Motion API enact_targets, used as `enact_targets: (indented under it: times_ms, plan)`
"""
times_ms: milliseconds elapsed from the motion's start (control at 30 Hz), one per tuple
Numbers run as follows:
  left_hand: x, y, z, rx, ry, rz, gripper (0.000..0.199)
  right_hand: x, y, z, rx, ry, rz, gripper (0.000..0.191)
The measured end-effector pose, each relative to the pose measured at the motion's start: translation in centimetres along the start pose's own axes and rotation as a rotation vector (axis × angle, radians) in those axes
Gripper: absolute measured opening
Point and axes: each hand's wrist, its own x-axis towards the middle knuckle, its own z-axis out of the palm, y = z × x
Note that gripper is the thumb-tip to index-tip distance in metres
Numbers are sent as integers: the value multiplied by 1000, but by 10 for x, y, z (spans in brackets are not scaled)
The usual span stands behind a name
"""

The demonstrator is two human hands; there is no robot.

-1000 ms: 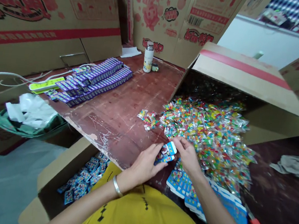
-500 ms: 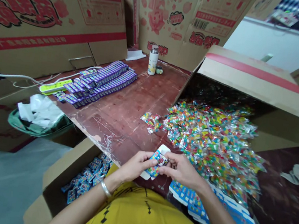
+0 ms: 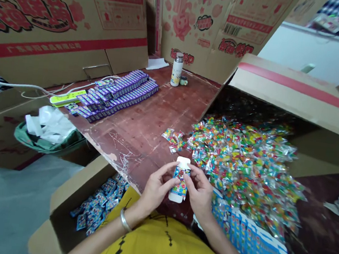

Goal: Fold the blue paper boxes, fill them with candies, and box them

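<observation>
Scuffed red counter (image 3: pixel 144 128) here, big cartons (image 3: pixel 114 46) behind it. Left hand (image 3: pixel 154 189) and right hand (image 3: pixel 202 195) both have fingers (image 3: pixel 171 184) gripping a little blue box (image 3: pixel 178 192), white flaps (image 3: pixel 184 161) out both ends, near the candy packets (image 3: pixel 242 160).

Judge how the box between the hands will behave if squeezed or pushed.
The box looks like thin card, white flaps showing at both ends, so probably light and easily creased. With the left hand and right hand holding its sides, a harder squeeze may dent it. Its flat face suggests it would slide rather than roll.
</observation>
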Motion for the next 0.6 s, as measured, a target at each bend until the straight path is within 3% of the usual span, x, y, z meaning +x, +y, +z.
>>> enact_targets:
  times_ms: [133,200,400,500,600]
  plan:
    - [2,-2,-7,10,-131,-9,29,0,7,-2,-71,-41,-21,10]
    - [2,-4,-8,11,-153,-10,26,2,6,-1,-33,-66,-29,10]
    - [2,-7,-6,-66,-58,-39,39,11,-2,0,196,-84,27,19]
    - [1,-6,-8,-12,-56,-46,41,16,-5,-4,172,-178,34,15]
    - [-1,-4,-11,75,-53,-20,40,22,-5,-8,162,-266,142,19]
